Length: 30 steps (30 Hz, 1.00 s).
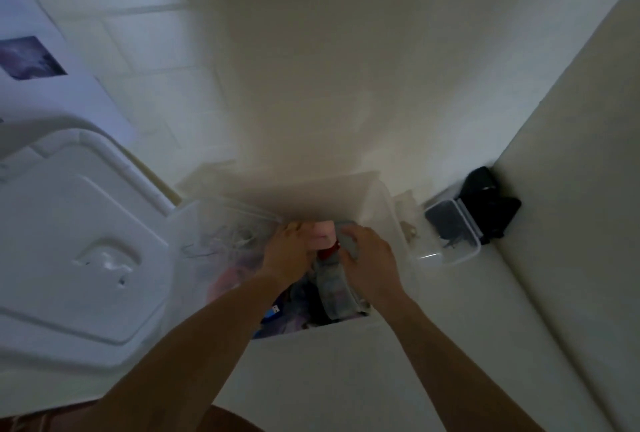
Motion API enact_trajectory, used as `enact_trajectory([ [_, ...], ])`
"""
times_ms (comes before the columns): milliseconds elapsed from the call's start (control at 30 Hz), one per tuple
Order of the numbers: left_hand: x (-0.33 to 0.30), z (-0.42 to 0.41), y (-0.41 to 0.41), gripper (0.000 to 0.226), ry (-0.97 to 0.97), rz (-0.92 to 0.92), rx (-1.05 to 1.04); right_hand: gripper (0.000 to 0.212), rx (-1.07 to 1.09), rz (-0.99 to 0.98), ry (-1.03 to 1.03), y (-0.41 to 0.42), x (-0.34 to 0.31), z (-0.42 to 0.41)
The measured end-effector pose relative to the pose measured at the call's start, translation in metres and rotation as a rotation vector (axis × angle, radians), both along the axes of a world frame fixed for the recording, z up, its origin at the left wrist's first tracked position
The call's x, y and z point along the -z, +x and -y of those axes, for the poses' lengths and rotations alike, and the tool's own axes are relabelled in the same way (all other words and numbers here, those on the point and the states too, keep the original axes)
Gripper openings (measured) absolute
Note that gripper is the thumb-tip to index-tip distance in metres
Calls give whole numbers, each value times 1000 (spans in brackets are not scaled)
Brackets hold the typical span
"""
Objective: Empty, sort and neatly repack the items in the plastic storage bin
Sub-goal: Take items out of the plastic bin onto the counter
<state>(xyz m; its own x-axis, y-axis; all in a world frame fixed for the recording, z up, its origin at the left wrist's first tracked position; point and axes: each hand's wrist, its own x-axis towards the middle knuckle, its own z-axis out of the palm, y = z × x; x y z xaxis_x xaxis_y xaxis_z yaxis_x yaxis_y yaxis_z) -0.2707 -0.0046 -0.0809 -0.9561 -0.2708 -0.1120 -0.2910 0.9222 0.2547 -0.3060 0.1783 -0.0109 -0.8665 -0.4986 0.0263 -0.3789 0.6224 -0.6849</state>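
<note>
Left hand [287, 251]: inside the open top of the bin, fingers curled down around a pale pink soft item [323, 234] at the far end of the contents; the exact grip is blurred.

Right hand [367, 258]: just beside the left, the two close together over the same spot; fingers curled over a grey folded piece [348, 243]. A small red part [332, 251] shows between the hands; what it belongs to cannot be told.

Clear plastic storage bin [384, 210]: rectangular, translucent walls, lid off, standing on the floor directly below the camera and against the cream wall [329, 68]. Contents: a mixed heap, including a clear bag of pale items [334, 289] lying lengthwise under the wrists, dark blue and purple fabrics [284, 314] at the near end, pinkish material [225, 279] and thin wires [221, 241] seen through the left wall.

White plastic lid [79, 241]: large, moulded, with a recessed handle, lying to the left of the bin.

Small clear lidded container [450, 234]: to the right of the bin, in the corner, holding dark objects. Black item [485, 196] behind it, touching the corner; its kind is unclear.

White tiled floor [138, 50]: upper left, with a white sheet bearing a purple picture [31, 57].
</note>
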Motion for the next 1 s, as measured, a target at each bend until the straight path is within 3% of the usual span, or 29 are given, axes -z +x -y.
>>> enact_trajectory([
  [100, 2, 8, 3, 49, -39, -9, 62, 24, 51, 116, -15, 1, 5, 10],
  [200, -23, 1, 23, 47, -8, -283, 30, 37, 179, 244, -99, 5, 2, 16],
  [300, -49, -14, 42, 46, 8, -575, 140, 61, 355, 498, -352, 9, -9, 15],
  [400, -76, -38, 48, 44, 15, -664, 364, 65, 508, 639, -666, 11, -28, -3],
  [567, -114, -94, 37, 46, 87, -597, 514, 58, 760, 636, -954, 17, -39, -91],
  [733, -107, -167, 29, 38, 175, -500, 585, 53, 1134, 677, -1101, 4, -1, -197],
  [1000, -38, -230, 7, 33, -172, -364, 640, 39, 1315, 918, -976, -42, 111, -274],
])
